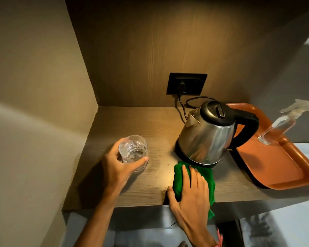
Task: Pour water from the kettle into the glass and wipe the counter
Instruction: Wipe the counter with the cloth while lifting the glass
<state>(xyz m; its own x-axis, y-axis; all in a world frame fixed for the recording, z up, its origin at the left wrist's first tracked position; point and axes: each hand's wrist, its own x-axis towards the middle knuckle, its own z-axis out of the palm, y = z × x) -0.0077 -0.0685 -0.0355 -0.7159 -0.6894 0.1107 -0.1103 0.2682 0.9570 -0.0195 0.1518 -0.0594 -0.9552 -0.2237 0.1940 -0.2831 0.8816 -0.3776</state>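
- While wiping goes on to its right, held clear: glass (133,151) gripped by left hand (118,167), thumb across the near wall, fingers round the far side, base at or just above counter (125,125); cannot tell which. Holds water, though the level is hard to read.
- Probably taken aside so the cloth can pass without knocking it; pouring step judged done.
- Left forearm reaching in from the bottom edge, angled up and leftward, wrist bent slightly toward the glass.
- Between glass and cloth: small droplets and a wet sheen on the wood, likely the reason for wiping just there.
- Pressed flat under right hand (191,191): green cloth (181,172), bunched, far end touching the kettle's base, near end hanging over the counter's front edge.
- Right hand spread palm-down, fingers straight and pointing toward the kettle, thumb out to the left on bare wood; grasping nothing, only bearing down on the cloth.
- Set back on its base, upright, lid shut, spout facing left: kettle (206,138), cord running to the socket (186,84) behind.
- Parked farthest right, overhanging the counter's edge: orange tray (282,168), with a clear spray bottle (282,124) on it, out of the wiping path.
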